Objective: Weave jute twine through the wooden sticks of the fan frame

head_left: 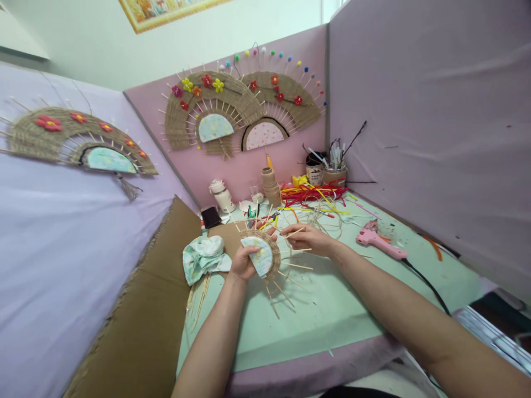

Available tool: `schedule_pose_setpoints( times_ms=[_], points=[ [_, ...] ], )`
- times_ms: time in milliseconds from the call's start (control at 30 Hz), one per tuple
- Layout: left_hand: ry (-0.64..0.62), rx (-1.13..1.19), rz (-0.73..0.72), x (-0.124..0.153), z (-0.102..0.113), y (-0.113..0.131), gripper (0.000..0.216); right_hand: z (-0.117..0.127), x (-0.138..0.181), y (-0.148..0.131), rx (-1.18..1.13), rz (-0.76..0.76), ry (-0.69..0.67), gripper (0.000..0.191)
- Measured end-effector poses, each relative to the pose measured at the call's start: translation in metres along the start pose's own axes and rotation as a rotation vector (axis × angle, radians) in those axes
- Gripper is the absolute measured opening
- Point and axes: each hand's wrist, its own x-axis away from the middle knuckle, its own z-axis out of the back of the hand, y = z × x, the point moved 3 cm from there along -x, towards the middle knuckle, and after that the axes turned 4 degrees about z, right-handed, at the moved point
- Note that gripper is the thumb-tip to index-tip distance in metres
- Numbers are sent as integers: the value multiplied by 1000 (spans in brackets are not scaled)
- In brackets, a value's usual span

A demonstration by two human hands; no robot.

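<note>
My left hand (244, 262) is closed around a small half-round fan (263, 255), thumb on its pale, patterned fabric face. A band of woven twine (275, 260) runs round the fabric's curve, and thin wooden sticks (296, 266) spread out from it like rays. On the fan's right side, my right hand (309, 239) is closed with its fingertips pinched near one stick. A thin strand of twine (289, 249) hangs close to those fingertips; whether they grip it or the stick I cannot tell.
A pink glue gun (379, 243) with a black cord lies at the right. Behind my hands are a twine spool (271, 188), red pipe cleaners (311, 194) and a white bottle (223, 196). Crumpled fabric (203, 257) lies left, beside a cardboard panel (141, 315). Finished fans (211, 105) hang on the partitions.
</note>
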Motion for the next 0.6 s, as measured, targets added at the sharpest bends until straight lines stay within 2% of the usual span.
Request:
schedule_pose_setpoints(
  times_ms=[233,433,600],
  points=[
    [29,-12,-22,1,7,13,64,15,-7,-1,69,95,227,27],
    [12,-9,-31,-1,7,13,63,16,-3,-13,51,180,280,28],
    [17,25,-52,-4,11,13,64,20,-5,-13,117,258,362,30]
  ],
)
